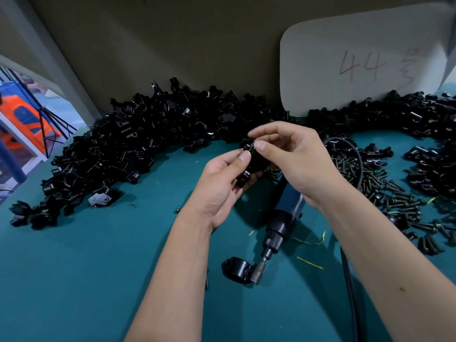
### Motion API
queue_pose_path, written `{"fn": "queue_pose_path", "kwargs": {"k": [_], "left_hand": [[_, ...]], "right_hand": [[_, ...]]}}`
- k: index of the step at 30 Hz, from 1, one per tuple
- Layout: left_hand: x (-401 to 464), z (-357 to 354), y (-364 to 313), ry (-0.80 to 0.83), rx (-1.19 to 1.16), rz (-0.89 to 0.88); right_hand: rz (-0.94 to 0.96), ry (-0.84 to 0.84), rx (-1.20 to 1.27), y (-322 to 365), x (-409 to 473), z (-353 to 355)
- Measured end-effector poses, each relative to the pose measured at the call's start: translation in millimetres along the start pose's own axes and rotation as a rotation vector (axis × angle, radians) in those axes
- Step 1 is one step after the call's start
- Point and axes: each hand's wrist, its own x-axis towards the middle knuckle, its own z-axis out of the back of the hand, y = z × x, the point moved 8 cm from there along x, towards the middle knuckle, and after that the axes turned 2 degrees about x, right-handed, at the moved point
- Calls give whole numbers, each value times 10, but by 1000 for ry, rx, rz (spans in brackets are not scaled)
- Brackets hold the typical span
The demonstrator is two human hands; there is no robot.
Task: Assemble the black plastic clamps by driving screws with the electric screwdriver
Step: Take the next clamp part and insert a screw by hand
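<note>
Here, a broad teal-covered bench [86,267] fills the view, backed by a dull olive wall panel [172,45]. Across its far side, from nine o'clock round to three o'clock, runs a long heap of loose black plastic clamp halves [128,141], piled against the panel. At one o'clock a pale rounded board marked "44" in red [357,65] leans on the panel behind the heap. At three o'clock lies a scatter of dark metal screws [385,191], just beside more clamp parts. Near the middle, a blue and black electric screwdriver [283,218] lies on the bench with its bit pointing toward six o'clock, its black cable [350,292] curving off toward five o'clock. The bit's socket tip touches a single black ring-shaped clamp piece [237,267] resting on the bench at six o'clock. Above the screwdriver, both hands meet over the bench. The left hand [222,188] has its grip curled round a black plastic clamp [251,166], thumb pressed on the upper edge. The right hand [293,159] holds a narrow pinching grip, thumb and forefinger closed on a small dark screw [252,146] at the clamp's top. A few thin yellow plastic slivers [309,262] lie at five o'clock.
</note>
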Motion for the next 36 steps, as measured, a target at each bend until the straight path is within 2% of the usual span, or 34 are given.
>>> {"fn": "queue_pose_path", "kwargs": {"k": [8,15,17,23,31,36], "left_hand": [[-2,20,-11,-52,17,-26],[-7,4,8,-22,55,-35],[-8,-11,11,-10,68,-40],[-6,-61,11,1,113,-48],[-24,-13,-12,-27,115,-47],[-14,-19,-21,-57,122,-48]], "right_hand": [[19,8,-44,58,0,37],[214,74,-523,198,-11,-86],[228,93,-589,169,-17,-117],[126,22,-620,114,-2,-42],[140,145,-653,56,-18,-103],[131,65,-648,111,3,-9]]}}
